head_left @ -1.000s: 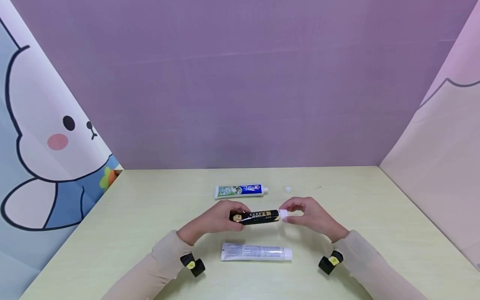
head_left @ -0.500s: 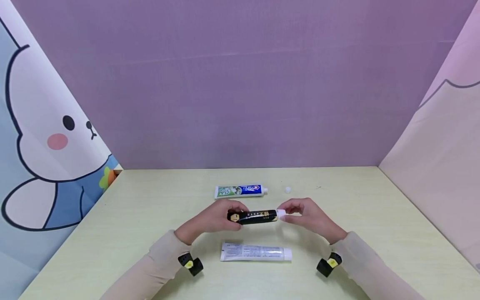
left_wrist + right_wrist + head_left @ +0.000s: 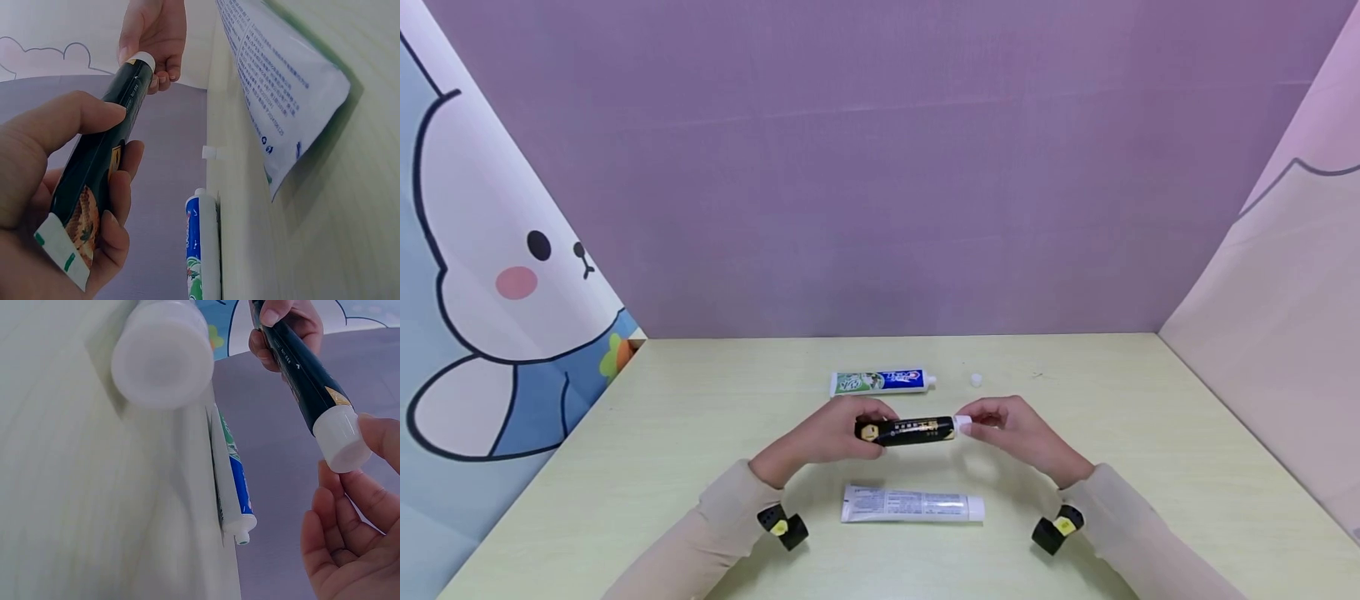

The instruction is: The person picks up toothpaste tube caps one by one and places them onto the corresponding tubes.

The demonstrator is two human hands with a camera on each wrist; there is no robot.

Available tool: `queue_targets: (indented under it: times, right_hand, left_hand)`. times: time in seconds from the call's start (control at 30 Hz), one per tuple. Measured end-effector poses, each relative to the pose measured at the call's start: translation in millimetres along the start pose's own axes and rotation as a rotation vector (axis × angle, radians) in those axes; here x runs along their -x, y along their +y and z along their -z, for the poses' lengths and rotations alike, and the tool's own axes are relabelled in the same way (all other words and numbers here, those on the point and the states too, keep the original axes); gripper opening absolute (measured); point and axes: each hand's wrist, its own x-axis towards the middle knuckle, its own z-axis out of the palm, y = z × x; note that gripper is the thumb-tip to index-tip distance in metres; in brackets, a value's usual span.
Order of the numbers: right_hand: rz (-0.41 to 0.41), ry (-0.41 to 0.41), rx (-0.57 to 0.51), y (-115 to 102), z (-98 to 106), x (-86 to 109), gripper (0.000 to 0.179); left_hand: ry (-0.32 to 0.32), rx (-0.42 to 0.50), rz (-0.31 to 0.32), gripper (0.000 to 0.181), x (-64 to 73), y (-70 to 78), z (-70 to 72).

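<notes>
A black toothpaste tube [image 3: 917, 430] with gold print is held above the table, lying roughly level. My left hand [image 3: 838, 429] grips its flat tail end, thumb along one side and fingers round the other, as the left wrist view shows. At the other end sits a white cap [image 3: 342, 439], which my right hand [image 3: 1022, 433] pinches between thumb and fingertips. The cap is on the tube's end. Nearer me, a white toothpaste tube [image 3: 912, 505] with fine print lies with its white cap to the right.
Behind the hands lies a blue and green toothpaste tube [image 3: 880, 382], its nozzle bare. A small white cap [image 3: 976, 380] rests to its right. A purple panel [image 3: 895, 167] stands at the table's [image 3: 737, 375] far edge.
Both hands and the black tube have shifted slightly left, with little movement in the last half second. The black tube's print has turned slightly. The other tubes and the loose cap lie still.
</notes>
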Motion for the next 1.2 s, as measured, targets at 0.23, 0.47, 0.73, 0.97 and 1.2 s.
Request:
queue_targets:
  times: [0.23,0.47,0.73,0.97,1.2]
  right_hand:
    - [-0.026,0.006,-0.044,-2.8,1.1,1.2,0.026]
    - [-0.033,0.0,-0.079,-0.3,-1.0,2.1,0.026]
    - [-0.026,-0.001,-0.049,0.6,1.6,0.6,0.027]
    - [-0.025,-0.004,-0.031,-1.6,1.6,0.5,0.027]
    - [-0.037,-0.008,-0.066,-2.3,-0.1,0.6,0.038]
  left_hand:
    - [0.011,0.025,0.014,0.036,0.2,2.8,-1.3]
    - [0.012,0.036,0.005,0.037,0.4,0.3,-3.9]
    - [0.019,0.027,-0.001,0.038,-0.7,-0.1,-1.0]
    - [0.028,0.033,-0.025,0.038,0.1,-0.2,-0.1]
    - [0.027,0.024,-0.042,0.038,0.5,0.1,-0.8]
